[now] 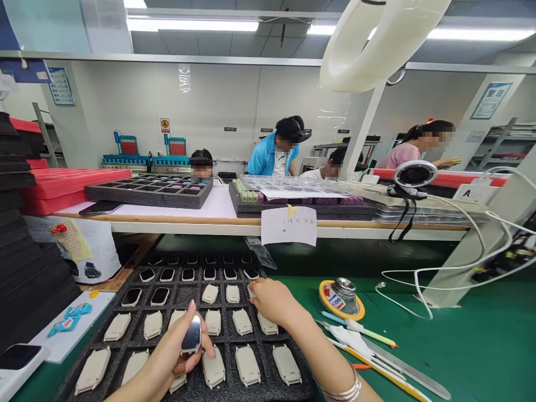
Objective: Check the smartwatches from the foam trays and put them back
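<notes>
Standing here, I see a black foam tray filling the lower left of the frame on the green table, with work apparently partway through it. The left hand, low and left of centre, is curled round one watch, thumb on one side and fingers on the other, its dark screen showing. The right hand, at the tray's upper right, has its fingertips on a pale piece at the end of the third row; I cannot tell how firmly they close on it.

The two far rows hold screen-up watches, as do the first two pockets at the left of the third row. Next comes a vacant pocket, then two pale backs. The two nearest rows show back-up watches, some partly hidden by the left hand. I'd judge the far part done, with the nearer rows left.
</notes>
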`<action>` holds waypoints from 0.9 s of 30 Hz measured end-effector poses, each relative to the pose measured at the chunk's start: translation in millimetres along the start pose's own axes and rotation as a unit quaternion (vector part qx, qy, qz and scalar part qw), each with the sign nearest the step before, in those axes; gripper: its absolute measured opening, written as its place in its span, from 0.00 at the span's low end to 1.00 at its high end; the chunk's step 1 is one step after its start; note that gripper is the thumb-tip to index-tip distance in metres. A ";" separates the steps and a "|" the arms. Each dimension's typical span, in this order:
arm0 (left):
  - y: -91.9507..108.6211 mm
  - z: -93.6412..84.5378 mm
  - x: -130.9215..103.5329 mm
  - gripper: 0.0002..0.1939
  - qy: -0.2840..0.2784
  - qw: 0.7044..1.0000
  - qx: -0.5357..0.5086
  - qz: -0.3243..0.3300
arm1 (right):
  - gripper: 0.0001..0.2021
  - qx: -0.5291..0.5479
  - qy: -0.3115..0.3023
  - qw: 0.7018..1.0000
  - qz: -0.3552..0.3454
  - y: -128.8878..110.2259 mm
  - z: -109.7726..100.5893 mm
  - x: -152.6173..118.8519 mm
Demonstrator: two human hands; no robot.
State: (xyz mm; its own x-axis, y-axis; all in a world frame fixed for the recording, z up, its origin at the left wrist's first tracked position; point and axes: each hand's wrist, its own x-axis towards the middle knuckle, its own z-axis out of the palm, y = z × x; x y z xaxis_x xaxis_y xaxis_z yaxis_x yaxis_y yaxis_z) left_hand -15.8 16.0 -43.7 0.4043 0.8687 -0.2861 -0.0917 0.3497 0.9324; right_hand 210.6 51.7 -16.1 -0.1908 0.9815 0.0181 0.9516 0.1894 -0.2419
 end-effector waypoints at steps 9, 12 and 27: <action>-15.6 -13.4 3.8 0.28 -0.003 0.992 -0.129 -0.003 | 0.18 0.258 0.080 0.907 -0.323 -64.9 14.2 -26.7; -16.4 -16.6 5.6 0.26 -0.001 0.982 -0.187 -0.011 | 0.18 0.297 0.087 0.891 -0.332 -63.5 35.5 -17.8; -11.7 -18.4 3.8 0.25 -0.070 0.973 -0.219 -0.015 | 0.06 0.504 0.290 0.789 -0.198 -62.8 43.8 -13.4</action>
State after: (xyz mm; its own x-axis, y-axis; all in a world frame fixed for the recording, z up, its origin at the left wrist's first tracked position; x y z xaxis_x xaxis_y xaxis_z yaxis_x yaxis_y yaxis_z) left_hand -30.0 21.7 -59.8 0.5305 0.8101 -0.2497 -0.4442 0.5166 0.7320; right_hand 142.8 25.4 -43.7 -0.0051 0.7545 0.6562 0.1132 0.6525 -0.7493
